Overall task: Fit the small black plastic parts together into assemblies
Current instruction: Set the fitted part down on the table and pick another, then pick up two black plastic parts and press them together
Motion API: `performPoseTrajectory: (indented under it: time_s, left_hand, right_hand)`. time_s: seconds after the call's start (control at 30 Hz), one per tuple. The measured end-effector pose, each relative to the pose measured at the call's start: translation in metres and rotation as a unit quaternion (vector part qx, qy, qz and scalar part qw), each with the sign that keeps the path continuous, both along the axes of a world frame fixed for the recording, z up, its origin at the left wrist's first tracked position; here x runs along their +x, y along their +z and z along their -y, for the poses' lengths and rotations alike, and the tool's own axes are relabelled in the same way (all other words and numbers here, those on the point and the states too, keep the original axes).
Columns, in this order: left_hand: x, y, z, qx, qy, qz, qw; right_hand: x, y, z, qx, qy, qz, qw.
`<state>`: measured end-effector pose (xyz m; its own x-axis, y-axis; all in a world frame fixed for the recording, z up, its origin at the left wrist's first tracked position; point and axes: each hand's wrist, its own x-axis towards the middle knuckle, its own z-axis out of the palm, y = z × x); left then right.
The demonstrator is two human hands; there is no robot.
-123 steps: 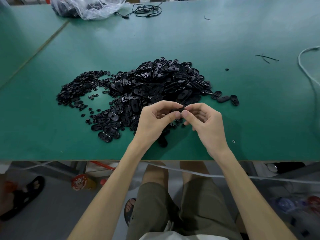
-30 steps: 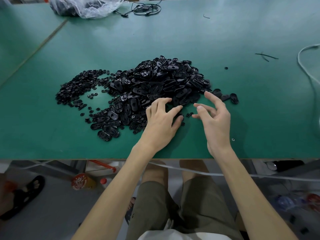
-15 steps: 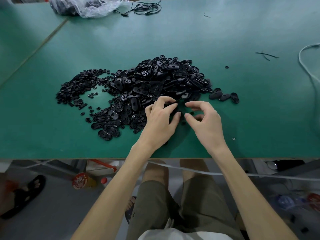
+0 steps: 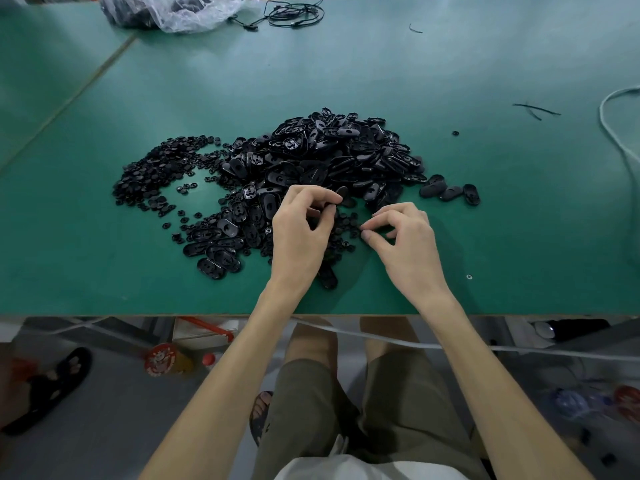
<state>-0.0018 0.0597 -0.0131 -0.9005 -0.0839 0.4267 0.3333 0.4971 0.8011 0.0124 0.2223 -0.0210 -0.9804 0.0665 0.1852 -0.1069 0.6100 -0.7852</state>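
A big heap of black oval plastic shells [image 4: 332,157] lies mid-table, with a spread of small round black parts [image 4: 156,174] to its left. My left hand [image 4: 301,233] is at the heap's near edge and pinches an oval black shell [image 4: 341,195] between thumb and fingers. My right hand [image 4: 401,244] hovers just right of it, thumb and forefinger pinched over the small round parts [image 4: 346,226] on the table; a tiny piece seems held, mostly hidden. Three oval pieces [image 4: 450,192] lie apart at the heap's right.
The green table [image 4: 485,220] ends at a near edge by my wrists. A clear plastic bag [image 4: 173,10] and a black cable [image 4: 294,13] lie at the far side. A white cord [image 4: 616,133] curls at the right. A small washer [image 4: 469,277] lies near my right hand.
My left hand has lifted from the pile with an oval shell pinched in it. My right hand has shifted slightly right and closed its thumb and forefinger over the small parts.
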Motion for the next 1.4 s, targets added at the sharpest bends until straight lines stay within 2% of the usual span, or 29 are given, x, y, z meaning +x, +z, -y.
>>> performPoseTrajectory:
  time_s: [0.3,0.47,0.63,1.4]
  left_hand:
    - [0.0,0.0,-0.001,0.084,-0.076,0.043,0.993]
    - [0.0,-0.001,0.0,0.094,-0.092,0.06,0.99]
    - [-0.001,-0.003,0.0,0.084,-0.094,0.068,0.99]
    - [-0.006,-0.008,0.0,0.102,-0.111,0.076,0.986]
  right_hand:
    - [0.002,-0.001,-0.003,-0.097,-0.022,-0.037,0.994]
    - [0.001,-0.003,-0.006,-0.154,-0.048,-0.065,0.985]
    - [0.001,-0.004,-0.008,-0.192,-0.037,-0.049,0.979]
    - [-0.001,-0.007,-0.01,-0.229,-0.011,-0.051,0.972]
